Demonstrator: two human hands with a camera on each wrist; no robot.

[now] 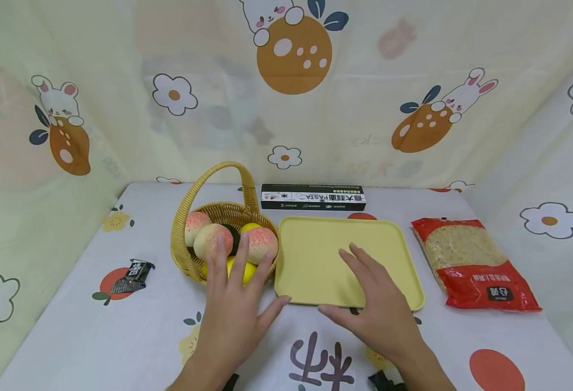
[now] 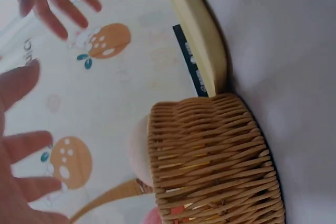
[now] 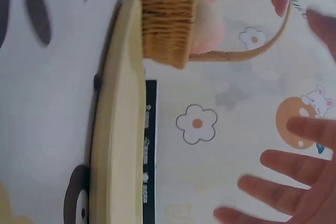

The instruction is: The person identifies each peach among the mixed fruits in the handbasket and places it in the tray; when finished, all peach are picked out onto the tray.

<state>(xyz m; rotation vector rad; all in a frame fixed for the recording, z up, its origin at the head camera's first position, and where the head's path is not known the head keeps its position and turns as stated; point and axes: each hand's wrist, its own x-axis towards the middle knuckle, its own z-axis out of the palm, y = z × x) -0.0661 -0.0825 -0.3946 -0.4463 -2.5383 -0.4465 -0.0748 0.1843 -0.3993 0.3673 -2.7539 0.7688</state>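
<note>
My left hand [image 1: 235, 312] hovers with spread fingers over the front of a wicker basket [image 1: 181, 252], holding nothing. Inside the basket lie several pink-and-cream peaches [image 1: 213, 241], yellow fruits [image 1: 242, 270] partly hidden behind my fingers, and something dark green. To its right lies a yellow tray [image 1: 311, 255] with a low rim. My right hand [image 1: 384, 304] is above the tray's front right part, fingers apart and nothing in its grasp. In the left wrist view the basket's woven side [image 2: 215, 161] shows below the left fingers. The right wrist view has the tray's edge [image 3: 118, 124] beside the basket.
Behind the tray stands a long black pasta box [image 1: 313, 197]. A red-and-clear bag [image 1: 477, 263] of pale food lies at the right. One small black packet [image 1: 134, 276] is at the left; another dark packet [image 1: 386, 382] shows at the front edge. A patterned curtain [image 1: 208, 130] closes the back.
</note>
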